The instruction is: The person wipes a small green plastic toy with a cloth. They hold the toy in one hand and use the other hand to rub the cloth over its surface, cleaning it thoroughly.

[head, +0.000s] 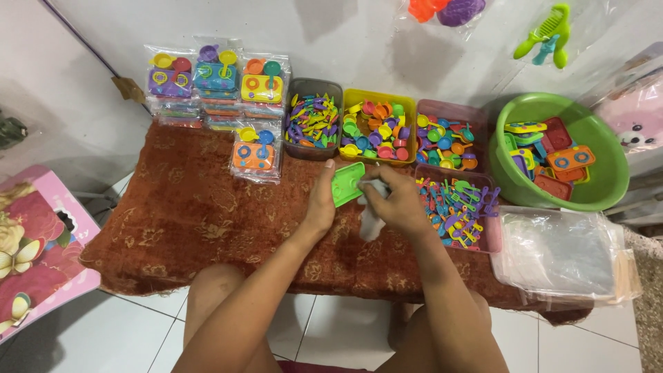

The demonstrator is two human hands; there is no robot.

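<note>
- Green toy tray (347,182) sat pinched in the left hand (320,200), held over the rust-red cloth (186,214) close to the body.
- Right hand (399,202) had its grip closed on a clear bag (371,220), mouth towards the tray.
- Bins of small toy pieces (378,128) stood in a row within reach.
- Filled packs (215,79) were stacked far left, out of the way.

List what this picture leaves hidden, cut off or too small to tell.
- Head view: green toy tray, partly covered by the left hand.
- Clear bag, mostly hidden under the right hand.
- Orange and purple toys, cut by the top edge.
- Pieces in the boxes, too small to identify.
</note>
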